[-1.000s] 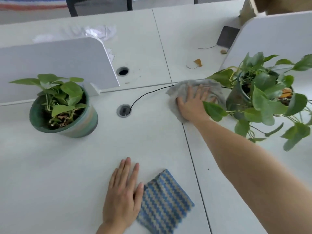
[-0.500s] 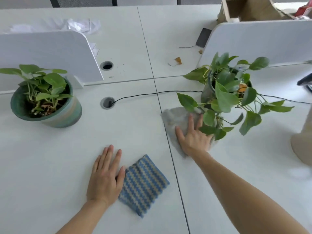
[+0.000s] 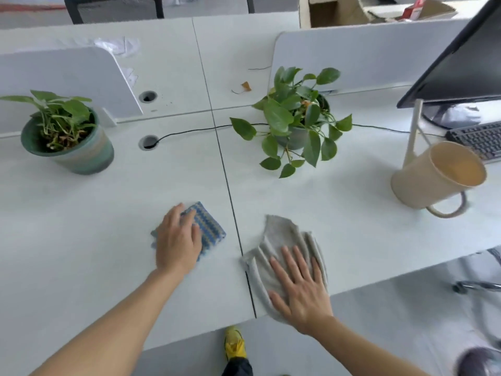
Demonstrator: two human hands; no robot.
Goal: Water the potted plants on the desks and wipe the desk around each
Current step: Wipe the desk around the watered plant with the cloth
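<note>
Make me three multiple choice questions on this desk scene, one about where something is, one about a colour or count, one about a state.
1. The beige jug stands:
A. right of the trailing plant
B. beside the green pot
C. on the floor

2. Potted plants on the desks:
A. one
B. two
C. four

3. The right hand is:
A. lifting the jug
B. pressed flat on the grey cloth
C. gripping a leaf

Answers: 1 A, it sits by the monitor stand; 2 B, the green pot and the trailing plant; 3 B, its palm is spread on the cloth.

No readable text anywhere: the keyboard (image 3: 479, 139) keys are too small and blurred to make out, and the red packaging (image 3: 412, 9) in the cardboard box (image 3: 339, 12) shows no legible print.
</note>
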